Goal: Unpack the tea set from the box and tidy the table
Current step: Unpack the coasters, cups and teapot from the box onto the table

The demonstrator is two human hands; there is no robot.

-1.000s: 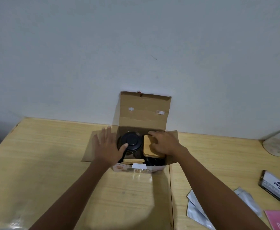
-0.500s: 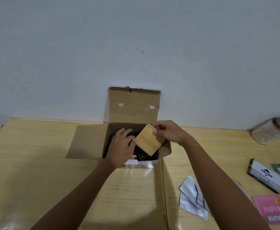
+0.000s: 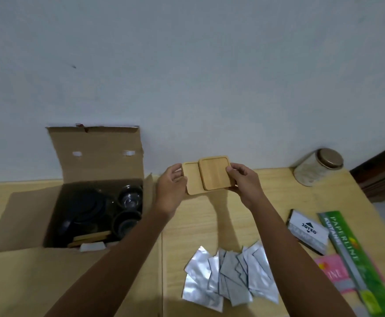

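Above the table (image 3: 209,220), left hand (image 3: 171,186) and right hand (image 3: 244,179) each pinch overlapping wooden coasters (image 3: 209,177) beside the open box (image 3: 95,156).

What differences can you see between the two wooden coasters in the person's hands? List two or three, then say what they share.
1. The front coaster shows its whole face; the back coaster is partly covered by it.
2. The front coaster sits toward the right hand, the back coaster toward the left hand.
3. The front coaster reaches slightly higher in the picture than the back coaster.

Both are light wood, square with rounded corners and a raised rim, held above the table.
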